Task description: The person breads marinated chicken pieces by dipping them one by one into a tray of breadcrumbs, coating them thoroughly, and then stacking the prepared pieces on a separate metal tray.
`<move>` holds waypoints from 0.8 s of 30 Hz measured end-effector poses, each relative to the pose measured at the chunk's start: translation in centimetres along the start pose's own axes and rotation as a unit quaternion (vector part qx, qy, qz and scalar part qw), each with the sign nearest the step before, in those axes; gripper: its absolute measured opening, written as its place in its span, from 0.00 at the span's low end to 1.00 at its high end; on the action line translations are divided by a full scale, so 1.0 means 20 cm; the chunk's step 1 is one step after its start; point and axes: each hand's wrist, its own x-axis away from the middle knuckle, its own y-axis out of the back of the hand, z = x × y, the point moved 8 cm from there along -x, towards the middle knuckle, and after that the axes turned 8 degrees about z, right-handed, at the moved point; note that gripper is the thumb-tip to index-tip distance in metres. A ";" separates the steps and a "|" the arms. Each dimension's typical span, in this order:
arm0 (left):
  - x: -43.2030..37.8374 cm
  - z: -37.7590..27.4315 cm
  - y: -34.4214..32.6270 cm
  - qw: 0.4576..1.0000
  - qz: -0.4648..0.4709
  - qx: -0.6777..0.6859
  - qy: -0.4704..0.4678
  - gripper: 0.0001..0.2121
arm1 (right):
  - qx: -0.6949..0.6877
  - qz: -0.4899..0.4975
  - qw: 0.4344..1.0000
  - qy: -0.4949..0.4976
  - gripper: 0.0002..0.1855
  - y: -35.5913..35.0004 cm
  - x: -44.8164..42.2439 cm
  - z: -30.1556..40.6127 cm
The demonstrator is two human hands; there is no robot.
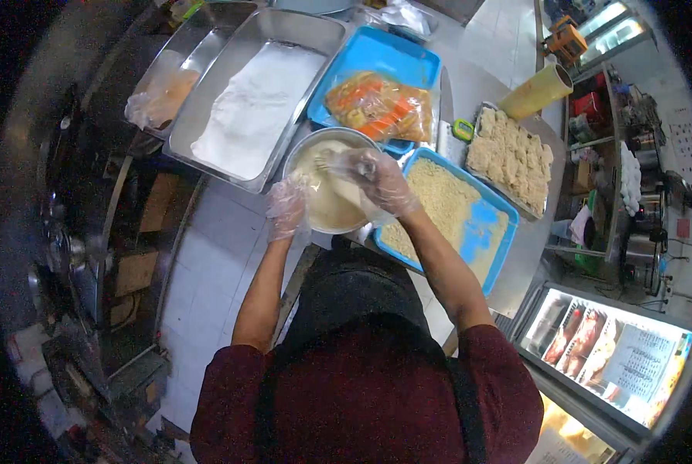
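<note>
A round metal bowl point(346, 225) of pale, creamy batter point(328, 203) stands at the table's near edge. My left hand point(288, 209), in a clear plastic glove, is closed on the bowl's left rim. Over the bowl is my gloved right hand point(378, 177), gripping a whisk point(324, 161) whose wires reach into the batter. To the left, a deep steel pan point(175, 142) holds white powder point(259, 104). A blue tray point(511, 232) of pale crumbs point(439, 203) lies at the right of the bowl. Further right, a tray carries crumb-coated pieces point(508, 156) in rows.
Behind the bowl, a bag of orange and yellowish food point(381, 107) lies on another blue tray point(401, 49). A knife point(446, 98), a green digital timer or thermometer point(463, 130) and a yellowish roll point(537, 90) are beyond. Another steel pan point(207, 43) stands far left.
</note>
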 end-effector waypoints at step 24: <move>0.03 0.14 0.11 0.727 0.047 0.677 0.103 0.18 | -0.299 -0.309 0.895 -0.118 0.15 0.33 0.43 -0.12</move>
